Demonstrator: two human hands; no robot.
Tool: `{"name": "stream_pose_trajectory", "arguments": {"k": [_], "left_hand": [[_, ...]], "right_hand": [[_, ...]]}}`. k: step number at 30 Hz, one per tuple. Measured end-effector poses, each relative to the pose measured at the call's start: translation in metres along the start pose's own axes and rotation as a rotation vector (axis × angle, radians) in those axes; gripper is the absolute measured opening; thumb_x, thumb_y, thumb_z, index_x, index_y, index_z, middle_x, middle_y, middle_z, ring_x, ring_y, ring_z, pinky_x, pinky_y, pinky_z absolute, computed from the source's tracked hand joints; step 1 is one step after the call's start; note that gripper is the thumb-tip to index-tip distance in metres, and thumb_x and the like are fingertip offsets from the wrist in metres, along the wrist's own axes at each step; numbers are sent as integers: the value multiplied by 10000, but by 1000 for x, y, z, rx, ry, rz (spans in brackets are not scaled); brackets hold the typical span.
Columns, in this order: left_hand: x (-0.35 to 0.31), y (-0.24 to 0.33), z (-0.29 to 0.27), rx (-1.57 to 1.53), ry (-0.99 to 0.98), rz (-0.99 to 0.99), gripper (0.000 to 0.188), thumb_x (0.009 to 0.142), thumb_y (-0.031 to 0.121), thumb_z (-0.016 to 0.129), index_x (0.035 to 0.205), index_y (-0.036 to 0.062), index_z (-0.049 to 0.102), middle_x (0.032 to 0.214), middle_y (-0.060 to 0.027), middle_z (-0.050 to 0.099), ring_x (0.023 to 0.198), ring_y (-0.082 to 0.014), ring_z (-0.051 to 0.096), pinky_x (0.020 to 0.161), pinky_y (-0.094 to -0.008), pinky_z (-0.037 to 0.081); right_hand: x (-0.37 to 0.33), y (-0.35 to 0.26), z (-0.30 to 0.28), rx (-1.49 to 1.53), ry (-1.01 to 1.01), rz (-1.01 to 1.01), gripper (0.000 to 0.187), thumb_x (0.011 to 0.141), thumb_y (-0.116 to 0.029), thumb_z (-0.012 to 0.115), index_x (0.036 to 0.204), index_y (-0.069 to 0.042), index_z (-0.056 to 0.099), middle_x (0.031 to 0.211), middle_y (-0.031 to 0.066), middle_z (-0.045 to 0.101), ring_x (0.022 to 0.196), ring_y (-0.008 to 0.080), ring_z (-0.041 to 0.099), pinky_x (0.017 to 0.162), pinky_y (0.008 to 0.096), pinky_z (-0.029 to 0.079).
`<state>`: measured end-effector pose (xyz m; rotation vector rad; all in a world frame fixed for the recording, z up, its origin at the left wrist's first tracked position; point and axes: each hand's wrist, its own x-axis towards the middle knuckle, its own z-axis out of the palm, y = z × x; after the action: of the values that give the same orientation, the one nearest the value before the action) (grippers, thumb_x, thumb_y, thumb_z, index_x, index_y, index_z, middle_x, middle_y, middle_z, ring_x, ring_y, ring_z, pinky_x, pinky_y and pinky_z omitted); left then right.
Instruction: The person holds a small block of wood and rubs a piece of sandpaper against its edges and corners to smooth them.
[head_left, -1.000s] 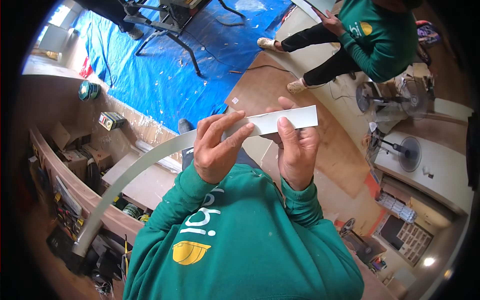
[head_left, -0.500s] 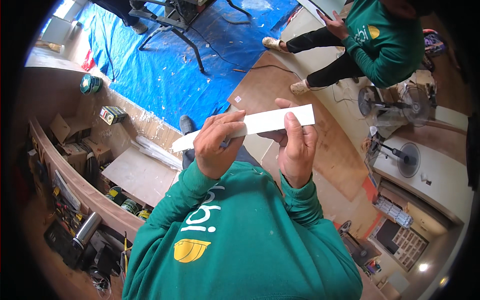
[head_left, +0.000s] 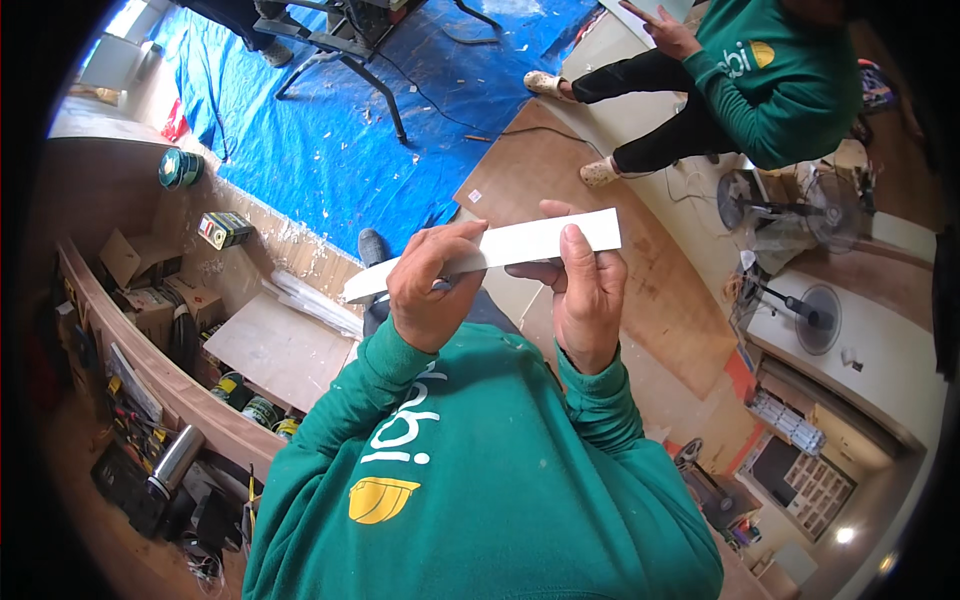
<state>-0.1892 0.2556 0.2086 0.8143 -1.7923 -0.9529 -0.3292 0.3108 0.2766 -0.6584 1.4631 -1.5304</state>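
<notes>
A long, flat white strip (head_left: 500,250) of board, thin and straight-edged, is held level in front of the person's chest, above the blue tarp (head_left: 400,120). The left hand (head_left: 428,290) is closed around its middle; the right hand (head_left: 580,295) grips the right end, thumb pressed on top.

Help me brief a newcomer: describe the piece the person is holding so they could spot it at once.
Above the green sweatshirt, in front of the blue tarp, both hands are raised. The left hand and right hand grip a long flat white strip. Unlike the brown boards nearby, it is narrow, pale and off the floor.
</notes>
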Motion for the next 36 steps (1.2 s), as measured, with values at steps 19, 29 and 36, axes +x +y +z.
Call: {"name": "stream_pose_trajectory", "arguments": {"k": [19, 29, 36], "left_hand": [[16, 33, 10, -769, -385, -724, 250, 981, 191, 515, 1080, -39, 496, 790, -102, 652, 644, -143, 641, 548, -254, 514], [45, 11, 3, -509, -171, -432, 186, 995, 169, 474, 1084, 24, 549, 820, -44, 594, 706, -68, 511, 579, -233, 421], [46, 11, 0, -148, -193, -220, 171, 978, 128, 473, 978, -23, 552, 774, -123, 558, 684, -155, 496, 612, -331, 434]], "right_hand": [[12, 18, -11, -136, -1, -114, 299, 910, -126, 614, 1161, 24, 548, 868, 109, 655, 746, 131, 606, 652, 274, 498], [24, 33, 34, -265, 137, -359, 151, 932, -79, 542, 1017, 22, 616, 867, 108, 661, 787, 150, 629, 694, 306, 510], [39, 40, 54, -336, 445, -448, 212, 949, -171, 538, 858, 6, 609, 711, 174, 615, 607, 276, 594, 567, 348, 458]]}}
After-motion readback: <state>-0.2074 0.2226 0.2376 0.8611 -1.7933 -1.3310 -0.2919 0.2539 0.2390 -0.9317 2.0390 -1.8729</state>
